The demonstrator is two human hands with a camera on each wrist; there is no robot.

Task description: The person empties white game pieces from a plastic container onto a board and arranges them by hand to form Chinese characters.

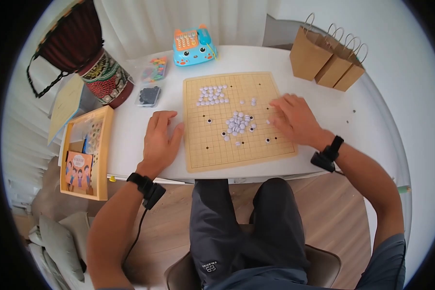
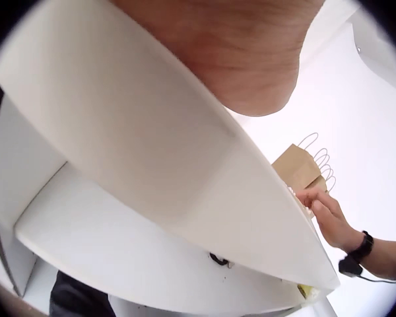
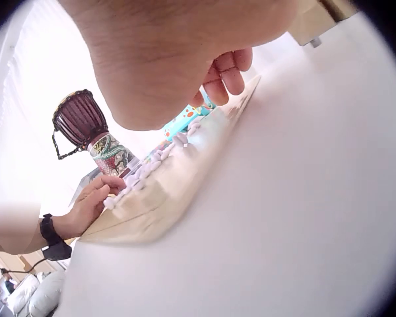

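Observation:
A wooden go board (image 1: 198, 154) lies on the table with a loose pile of white go stones (image 1: 238, 121) near its middle. More white stones (image 1: 212, 95) stand in rows at its upper left, and several black-and-white spots (image 1: 209, 121) are scattered around the pile. My right hand (image 1: 297, 118) is over the board's right edge, its thumb and forefinger apart; a single white stone (image 1: 268, 122) shows by the thumb tip. Beside the board's left edge my left hand (image 1: 161, 140) rests on the table, fingers loosely bent and holding nothing.
A clear box of black stones (image 1: 150, 95) and a bag of colourful pieces (image 1: 154, 70) are left of the board. Behind it stands a blue toy telephone (image 1: 194, 47). Paper bags (image 1: 310, 53) stand back right; a drum (image 1: 104, 75) and a wooden tray (image 1: 103, 166) are left.

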